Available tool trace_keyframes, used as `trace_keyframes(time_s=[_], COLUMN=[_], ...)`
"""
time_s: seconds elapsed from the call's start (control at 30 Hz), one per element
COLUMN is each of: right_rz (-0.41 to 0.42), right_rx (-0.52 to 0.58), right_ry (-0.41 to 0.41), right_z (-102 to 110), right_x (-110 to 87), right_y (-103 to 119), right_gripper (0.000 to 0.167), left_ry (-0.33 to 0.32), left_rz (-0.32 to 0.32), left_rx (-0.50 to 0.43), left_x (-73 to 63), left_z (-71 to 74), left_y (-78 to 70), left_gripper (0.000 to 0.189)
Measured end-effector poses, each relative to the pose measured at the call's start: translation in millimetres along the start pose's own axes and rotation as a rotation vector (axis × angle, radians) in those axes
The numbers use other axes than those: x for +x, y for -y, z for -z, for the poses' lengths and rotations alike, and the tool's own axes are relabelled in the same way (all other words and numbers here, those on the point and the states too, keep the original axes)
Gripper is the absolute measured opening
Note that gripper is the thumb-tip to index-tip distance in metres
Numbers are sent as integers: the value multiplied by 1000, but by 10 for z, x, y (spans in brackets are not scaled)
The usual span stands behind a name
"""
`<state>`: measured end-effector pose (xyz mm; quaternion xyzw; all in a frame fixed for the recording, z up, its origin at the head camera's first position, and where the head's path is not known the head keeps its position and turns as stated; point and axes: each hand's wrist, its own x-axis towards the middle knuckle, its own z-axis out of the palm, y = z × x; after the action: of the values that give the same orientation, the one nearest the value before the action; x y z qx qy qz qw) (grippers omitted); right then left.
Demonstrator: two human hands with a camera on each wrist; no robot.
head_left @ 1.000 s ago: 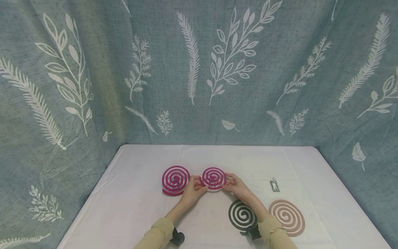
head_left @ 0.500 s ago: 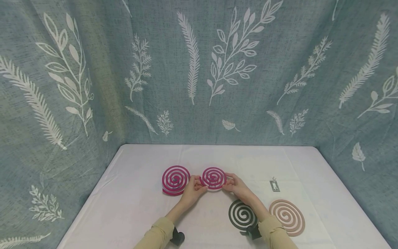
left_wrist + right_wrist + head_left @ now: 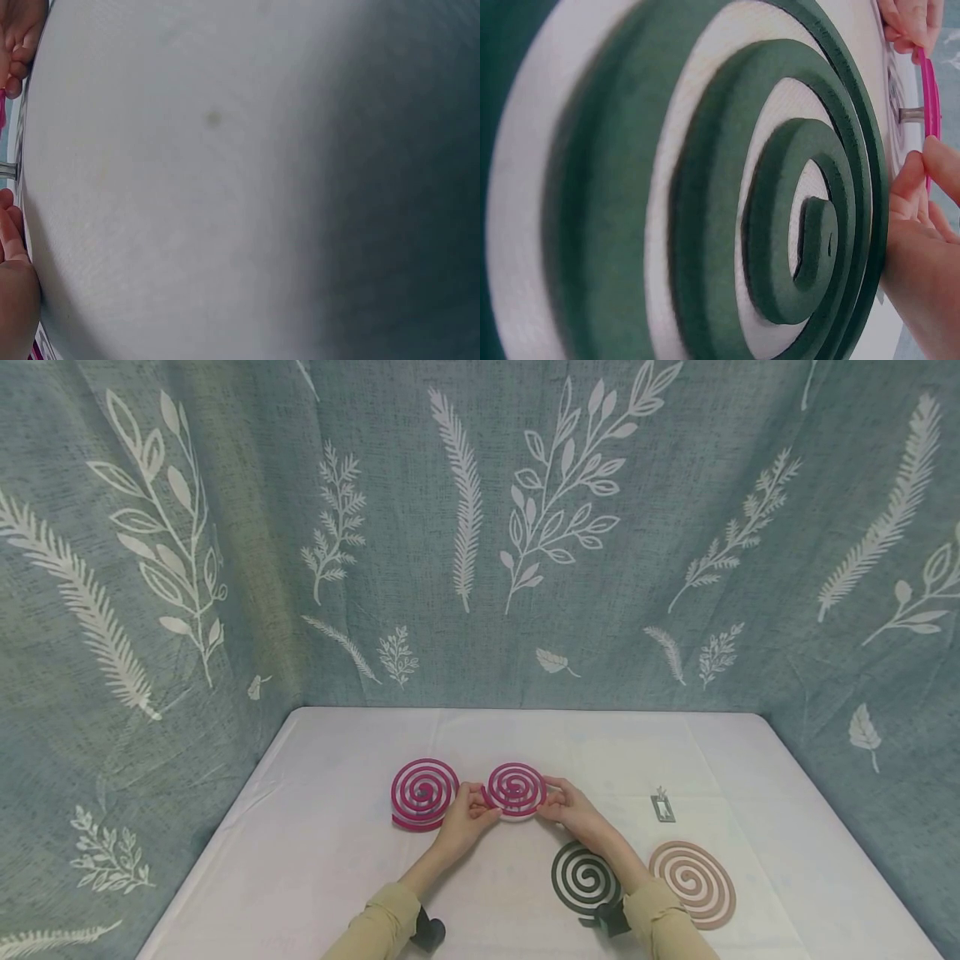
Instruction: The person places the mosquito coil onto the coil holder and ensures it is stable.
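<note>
Both my hands hold one magenta mosquito coil (image 3: 514, 787) at its rim. My left hand (image 3: 459, 825) pinches the left edge, while the right hand (image 3: 576, 814) pinches the right edge. The right wrist view shows this coil (image 3: 931, 97) edge-on, with a short metal post (image 3: 911, 115) behind it, close to the table. Whether the post touches the coil cannot be told. Just left of my left hand is a second magenta coil (image 3: 427, 789), partly covered by the fingers. In the left wrist view, the left hand (image 3: 15, 300) shows only at the edge.
Below my right forearm lies a dark green coil (image 3: 588, 878), partly hidden; it fills much of the right wrist view. A tan coil (image 3: 687, 882) lies right of it. Farther back is a small grey metal stand (image 3: 655, 807). A patterned curtain (image 3: 480, 527) surrounds the white table (image 3: 300, 860).
</note>
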<state>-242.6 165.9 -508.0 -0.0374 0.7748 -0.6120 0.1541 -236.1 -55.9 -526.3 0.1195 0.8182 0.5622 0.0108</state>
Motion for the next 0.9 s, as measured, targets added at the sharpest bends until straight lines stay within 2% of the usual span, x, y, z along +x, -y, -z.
trace_keyframes(time_s=[0.9], right_rz=[-15], right_rx=[36], right_ry=[-33], right_z=[-15], right_x=[68], right_y=[-92], right_gripper=[62], left_ry=[-10], left_rz=[14], left_rx=[-3], left_x=[-32], left_z=[-17], left_y=[-12], left_gripper=[54])
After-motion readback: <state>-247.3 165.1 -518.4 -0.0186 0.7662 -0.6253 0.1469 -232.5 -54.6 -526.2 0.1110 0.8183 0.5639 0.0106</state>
